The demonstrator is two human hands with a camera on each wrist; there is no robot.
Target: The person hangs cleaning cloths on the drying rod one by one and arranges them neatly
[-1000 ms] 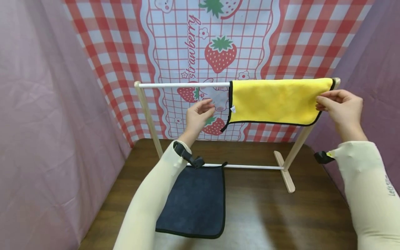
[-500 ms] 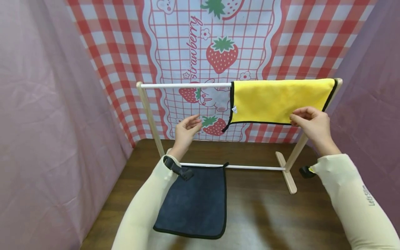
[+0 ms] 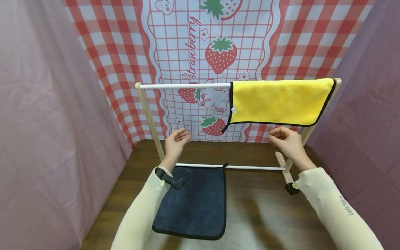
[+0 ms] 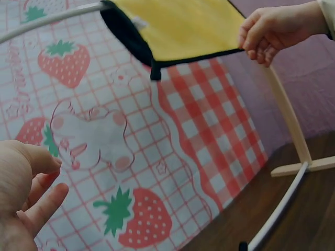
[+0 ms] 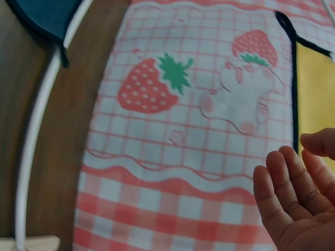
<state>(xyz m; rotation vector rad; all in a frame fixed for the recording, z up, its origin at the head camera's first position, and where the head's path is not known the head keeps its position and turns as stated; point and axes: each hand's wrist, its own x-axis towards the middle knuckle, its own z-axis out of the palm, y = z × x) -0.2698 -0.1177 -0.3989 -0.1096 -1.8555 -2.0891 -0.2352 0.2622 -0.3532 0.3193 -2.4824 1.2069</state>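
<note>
Evidently soft and light, the yellow cloth (image 3: 281,100) hangs folded over the right part of the upper rail (image 3: 187,85), its near flap falling fairly flat with a slightly wavy lower edge. It should bend at the least touch, carry little weight and be in no danger of breaking; its matt, faintly fuzzy face looks unlikely to slip between fingertips, though a tug on one flap alone might drag it across the smooth-looking rail. The black binding (image 3: 268,123) is probably a little firmer than the rest, so a pinch at the lower corners would suit, or on both flaps together close under the rail; the small loop (image 3: 224,128) at the lower left corner offers another hold, while the white tag (image 3: 233,109) seems too flimsy for one. Neither hand has hold of anything: the left grip (image 3: 176,144) hangs in the air left of the cloth and well apart from it, fingers loosely bent and parted from the thumb, and the right grip (image 3: 289,142) hangs just below the hem, similarly relaxed, with a narrower gap. Nearer, a dark cloth (image 3: 193,201) with the same edging meets the lower rail (image 3: 250,167) at its far edge and should handle alike.
</note>
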